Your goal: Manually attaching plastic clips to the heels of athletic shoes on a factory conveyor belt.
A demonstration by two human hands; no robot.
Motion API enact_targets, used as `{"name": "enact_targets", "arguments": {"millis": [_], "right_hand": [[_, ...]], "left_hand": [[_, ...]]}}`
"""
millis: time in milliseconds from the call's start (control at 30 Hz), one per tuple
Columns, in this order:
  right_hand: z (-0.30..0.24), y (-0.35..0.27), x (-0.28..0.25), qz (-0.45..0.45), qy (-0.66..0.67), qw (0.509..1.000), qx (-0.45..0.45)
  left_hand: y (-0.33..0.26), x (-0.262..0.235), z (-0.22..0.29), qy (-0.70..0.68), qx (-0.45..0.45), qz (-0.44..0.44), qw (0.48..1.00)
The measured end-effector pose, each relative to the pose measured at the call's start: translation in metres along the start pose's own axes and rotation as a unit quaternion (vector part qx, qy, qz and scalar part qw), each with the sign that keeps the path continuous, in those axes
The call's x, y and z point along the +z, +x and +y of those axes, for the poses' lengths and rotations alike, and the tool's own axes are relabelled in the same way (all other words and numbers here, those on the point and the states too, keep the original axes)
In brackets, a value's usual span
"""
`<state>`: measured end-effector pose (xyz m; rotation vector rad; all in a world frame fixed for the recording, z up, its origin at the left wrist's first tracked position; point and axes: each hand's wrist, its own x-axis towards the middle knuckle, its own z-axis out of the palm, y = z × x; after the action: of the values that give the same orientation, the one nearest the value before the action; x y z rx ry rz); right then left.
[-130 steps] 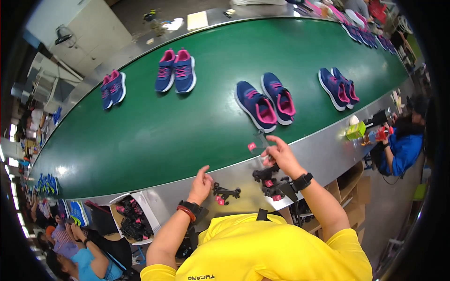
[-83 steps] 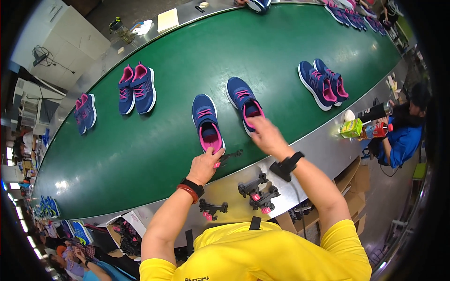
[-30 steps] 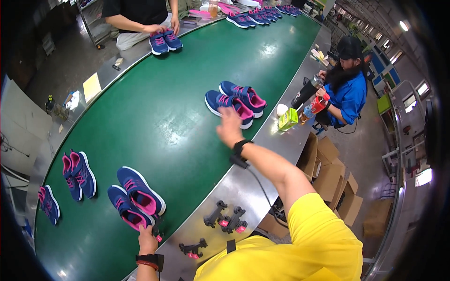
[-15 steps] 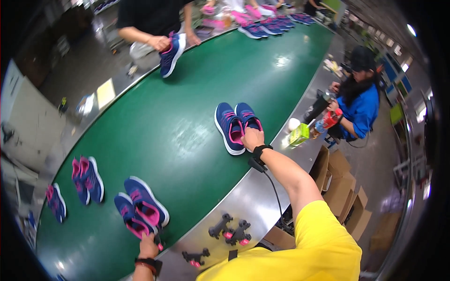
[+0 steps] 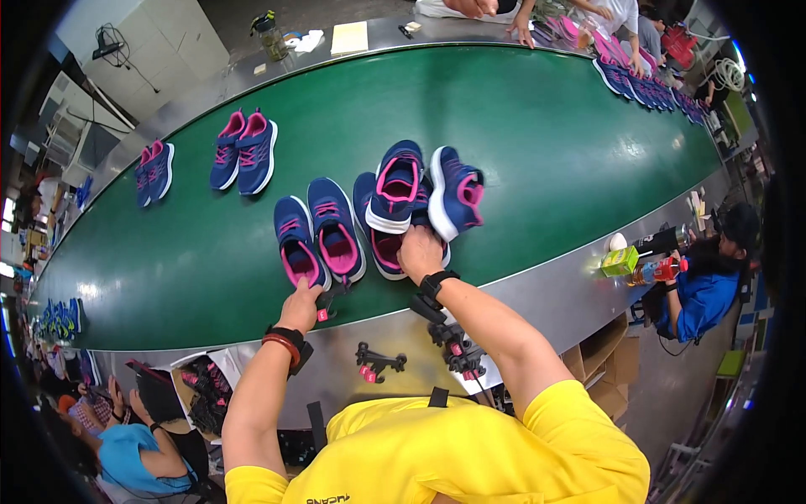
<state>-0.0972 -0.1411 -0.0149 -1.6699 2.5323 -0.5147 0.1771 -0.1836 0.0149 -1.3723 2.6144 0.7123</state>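
Just ahead of the left hand (image 5: 300, 304) lies a pair of navy shoes (image 5: 319, 239) with pink linings, side by side, soles down, heels toward that hand. At the right hand (image 5: 420, 252) sits a heap of three more navy shoes (image 5: 416, 202): one flat underneath, one on top, one tipped on its side, white sole showing.

The right hand (image 5: 420, 252) hides its fingertips beneath the stacked navy-and-pink shoes (image 5: 416, 197), grip unclear.
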Motion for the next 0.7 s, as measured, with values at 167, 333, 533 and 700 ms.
{"name": "enact_targets", "arguments": {"millis": [167, 333, 533, 700], "right_hand": [[-0.016, -0.004, -0.010, -0.070, -0.019, 0.997, -0.007], [-0.014, 0.000, -0.026, -0.152, -0.020, 0.988, -0.015], [-0.035, 0.041, -0.102, 0.004, 0.190, 0.969, -0.159], [-0.027, 0.042, -0.081, 0.100, 0.204, 0.967, -0.117]], "left_hand": [[-0.011, -0.008, -0.020, 0.005, -0.011, -0.013, 1.000], [-0.019, -0.036, -0.016, -0.001, 0.032, -0.061, 0.998], [-0.021, -0.045, -0.010, 0.072, 0.120, 0.168, 0.976], [0.004, -0.057, 0.064, -0.020, 0.189, 0.275, 0.943]]}}
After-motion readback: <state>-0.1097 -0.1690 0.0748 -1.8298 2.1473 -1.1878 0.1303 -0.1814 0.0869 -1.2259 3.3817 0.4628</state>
